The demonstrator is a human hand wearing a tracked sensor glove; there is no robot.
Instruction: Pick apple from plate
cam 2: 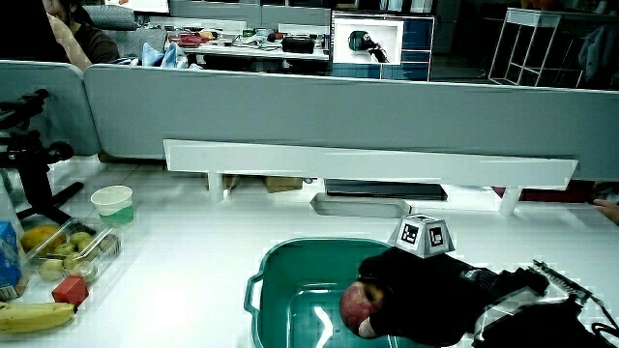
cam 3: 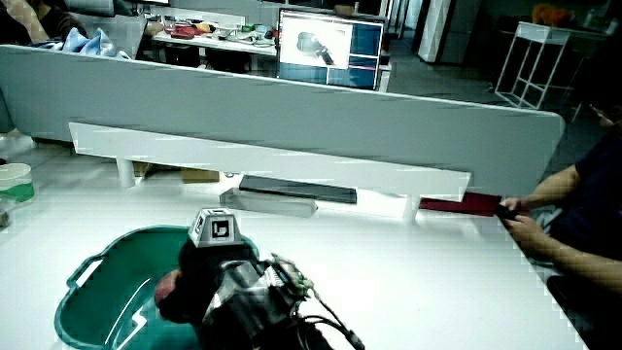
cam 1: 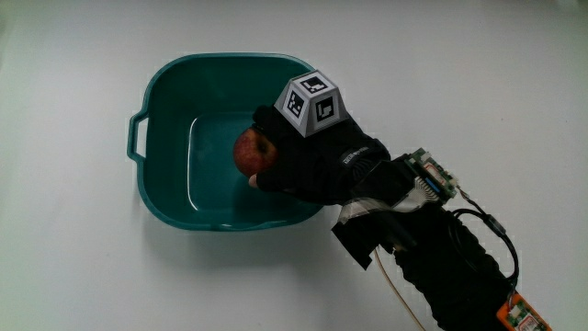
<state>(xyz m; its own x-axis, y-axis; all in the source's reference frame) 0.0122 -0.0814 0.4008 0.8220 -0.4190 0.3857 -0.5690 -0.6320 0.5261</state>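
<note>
- One gloved hand [cam 1: 308, 165] reaches into a teal basin [cam 1: 165, 188] on the white table [cam 1: 73, 276], fingers wrapped around a red apple [cam 1: 253, 152]; no plate is in sight.
- Seen from above, the apple sits inside the basin, near its middle, with the hand's patterned cube [cam 1: 312, 104] just above the knuckles.
- In both side views the hand [cam 2: 426, 290] [cam 3: 209, 287] grips the apple [cam 2: 358, 307] [cam 3: 167, 285] within the basin [cam 2: 280, 280] [cam 3: 97, 292]; whether the fruit rests on the basin floor cannot be told.
- In a side view, a banana [cam 2: 34, 316], a clear box of fruit [cam 2: 68, 253] and a paper cup [cam 2: 113, 203] stand well apart from the basin, near the table's edge.
</note>
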